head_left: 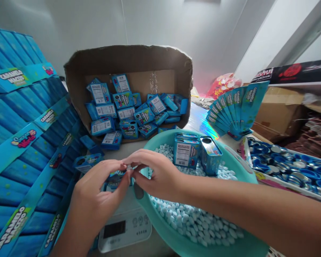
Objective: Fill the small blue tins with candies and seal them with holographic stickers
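1. Head view: the left hand and right hand meet over a small blue tin on the white scale; both hands' fingertips pinch together on the tin's top.
2. The teal basin just right holds pale candies and two upright tins.
3. Behind, a cardboard box holds blue cartons.

- Teal basin: holds pale blue candies and two small blue tins.
- Left hand and right hand: meet at the basin's left rim, pinching a small blue tin, possibly its lid.
- Scale: left of the basin, under the hands.
- Cardboard box: behind the basin, holding blue packs.
- Tray of lids: right of the basin.
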`<action>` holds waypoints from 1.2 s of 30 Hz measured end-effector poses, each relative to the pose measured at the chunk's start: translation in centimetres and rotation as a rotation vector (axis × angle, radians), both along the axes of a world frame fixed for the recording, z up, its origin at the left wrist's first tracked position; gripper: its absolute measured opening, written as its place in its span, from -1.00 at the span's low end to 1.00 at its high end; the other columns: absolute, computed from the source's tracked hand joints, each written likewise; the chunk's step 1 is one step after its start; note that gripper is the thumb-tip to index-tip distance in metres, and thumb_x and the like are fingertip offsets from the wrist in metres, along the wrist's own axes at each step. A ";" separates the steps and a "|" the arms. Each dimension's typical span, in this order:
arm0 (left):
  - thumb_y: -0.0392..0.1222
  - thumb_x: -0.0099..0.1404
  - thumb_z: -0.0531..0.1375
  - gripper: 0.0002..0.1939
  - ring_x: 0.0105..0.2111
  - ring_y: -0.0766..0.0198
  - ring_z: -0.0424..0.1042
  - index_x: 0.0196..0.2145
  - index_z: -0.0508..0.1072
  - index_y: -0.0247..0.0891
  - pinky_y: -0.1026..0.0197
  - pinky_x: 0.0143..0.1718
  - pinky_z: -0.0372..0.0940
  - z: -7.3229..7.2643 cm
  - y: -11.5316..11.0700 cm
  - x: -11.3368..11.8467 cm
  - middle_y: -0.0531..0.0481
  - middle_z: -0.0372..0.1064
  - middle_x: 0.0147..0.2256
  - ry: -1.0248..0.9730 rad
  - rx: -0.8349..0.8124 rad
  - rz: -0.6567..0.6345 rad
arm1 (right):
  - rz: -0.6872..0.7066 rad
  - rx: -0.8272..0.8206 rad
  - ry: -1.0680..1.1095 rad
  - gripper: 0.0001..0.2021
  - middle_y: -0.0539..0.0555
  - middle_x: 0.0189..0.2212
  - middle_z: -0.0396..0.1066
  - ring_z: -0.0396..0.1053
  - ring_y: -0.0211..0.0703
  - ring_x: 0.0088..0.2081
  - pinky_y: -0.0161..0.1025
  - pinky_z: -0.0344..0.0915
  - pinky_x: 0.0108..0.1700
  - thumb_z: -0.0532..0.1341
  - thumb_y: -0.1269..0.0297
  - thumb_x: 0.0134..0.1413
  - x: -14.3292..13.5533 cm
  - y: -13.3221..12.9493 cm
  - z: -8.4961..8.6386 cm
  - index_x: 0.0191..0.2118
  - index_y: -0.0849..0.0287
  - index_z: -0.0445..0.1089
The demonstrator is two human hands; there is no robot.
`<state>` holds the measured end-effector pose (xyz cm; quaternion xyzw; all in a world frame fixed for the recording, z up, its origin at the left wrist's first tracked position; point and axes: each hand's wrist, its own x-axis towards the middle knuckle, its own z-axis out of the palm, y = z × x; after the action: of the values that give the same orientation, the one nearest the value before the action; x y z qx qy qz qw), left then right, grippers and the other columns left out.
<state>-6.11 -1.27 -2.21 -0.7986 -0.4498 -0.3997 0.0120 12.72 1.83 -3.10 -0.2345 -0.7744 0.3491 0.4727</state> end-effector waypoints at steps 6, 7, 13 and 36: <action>-0.33 0.29 0.26 -0.81 -0.07 0.22 0.48 -0.13 0.42 -0.22 0.18 0.06 0.32 -0.5 0.7 -0.2 -0.05 0.50 -0.12 0.114 0.109 -0.053 | 0.080 -0.221 0.053 -0.35 0.12 0.02 0.40 0.42 -0.16 0.06 -0.16 0.45 0.07 0.12 0.63 -0.01 -0.2 -0.2 -0.5 0.24 0.13 0.17; -0.35 0.28 0.27 -0.79 -0.06 0.22 0.48 -0.13 0.43 -0.23 0.18 0.07 0.32 -0.5 0.7 -0.3 -0.05 0.51 -0.12 0.127 0.127 -0.054 | 0.090 -0.223 0.044 -0.31 0.12 0.03 0.39 0.41 -0.16 0.08 -0.15 0.43 0.09 0.13 0.63 0.00 -0.1 -0.2 -0.4 0.27 0.09 0.12; -0.36 0.25 0.30 -0.78 -0.10 0.26 0.50 -0.14 0.44 -0.25 0.24 0.06 0.32 -0.4 0.2 -0.4 -0.05 0.53 -0.15 0.173 0.241 0.057 | 0.234 -0.326 0.089 -0.19 0.18 0.19 0.29 0.29 -0.11 0.23 -0.08 0.32 0.19 0.09 0.69 -0.08 0.5 -0.4 0.6 0.32 0.05 0.01; -0.25 0.32 0.21 -0.91 -0.17 0.19 0.48 -0.20 0.46 -0.16 0.09 0.00 0.34 0.0 1.2 -1.2 0.00 0.49 -0.21 0.152 -0.015 -0.022 | -0.160 0.089 -1.078 -0.43 0.27 -0.17 0.50 0.48 0.10 -0.17 -0.05 0.38 -0.18 0.13 0.46 0.12 3.8 0.9 2.7 0.28 0.32 0.16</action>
<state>-7.34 -0.08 -2.16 -0.8316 -0.4417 -0.3347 0.0355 16.49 2.70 -0.36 -0.4182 -0.9007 0.1093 0.0435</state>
